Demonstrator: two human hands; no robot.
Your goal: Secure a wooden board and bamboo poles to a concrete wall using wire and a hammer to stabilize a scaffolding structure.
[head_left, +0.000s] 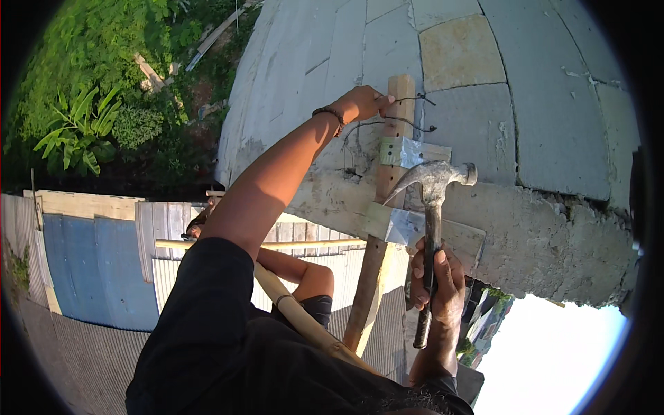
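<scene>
In my right hand (pixel 443 280) is a claw hammer (pixel 431 207), gripped by its dark handle with the metal head upward, in front of the wooden post (pixel 400 131). My left hand (pixel 361 105) reaches to the post's upper end, with its fingertips closed at a thin dark wire (pixel 413 98) that crosses the wood. A second bent wire (pixel 408 122) passes over the post just below. Two shiny metal-wrapped wooden crosspieces, an upper one (pixel 436 152) and a lower one (pixel 460 238), lie across the post at the slab edge.
A grey block wall surface (pixel 470 131) meets a rough concrete ledge (pixel 539 225). A bamboo pole (pixel 304 315) slants below me, near another person's bent arm (pixel 294 266). Corrugated roofs (pixel 104 346), a blue one (pixel 97 270) and green plants (pixel 90 131) lie below left.
</scene>
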